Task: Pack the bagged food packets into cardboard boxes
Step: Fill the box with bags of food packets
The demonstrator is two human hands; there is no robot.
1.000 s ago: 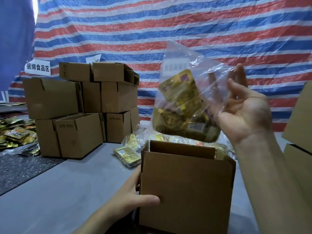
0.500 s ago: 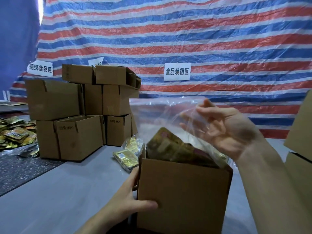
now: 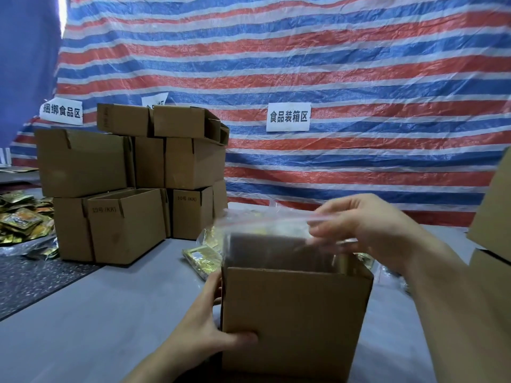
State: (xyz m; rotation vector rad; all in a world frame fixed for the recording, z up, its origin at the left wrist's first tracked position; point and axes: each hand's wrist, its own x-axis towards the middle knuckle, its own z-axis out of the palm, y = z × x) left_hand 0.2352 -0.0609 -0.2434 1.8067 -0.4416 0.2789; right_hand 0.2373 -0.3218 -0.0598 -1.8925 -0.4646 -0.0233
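A red, white and blue striped tarp (image 3: pixel 345 64) fills the background behind a grey table (image 3: pixel 83 322). At the table's far left stands a stack of closed cardboard boxes (image 3: pixel 116 172), piled 3 tiers high, and the edges of more cartons (image 3: pixel 492 239) show at the far right.

Nearest the camera sits an open cardboard box (image 3: pixel 296 322), upright on the table. A clear plastic bag (image 3: pixel 262 230) stands in it, its lower part down inside the box and its zip-seal top rising above the rim. Blur hides what the bag contains.

The person's right hand (image 3: pixel 367 228) pinches the bag's top edge between thumb and curled fingers. The left hand (image 3: pixel 204 327) grips the box's near left corner, thumb pressed on the front face and fingers wrapped around the side.

Another bagged bundle of gold packets (image 3: pixel 204 255) lies on the table just behind the box to the left. Loose gold packets (image 3: pixel 25 225) are heaped at the far left edge, beside the stack. 2 white paper signs, 1 central (image 3: pixel 288 117) and 1 left (image 3: pixel 62 111), hang on the tarp.
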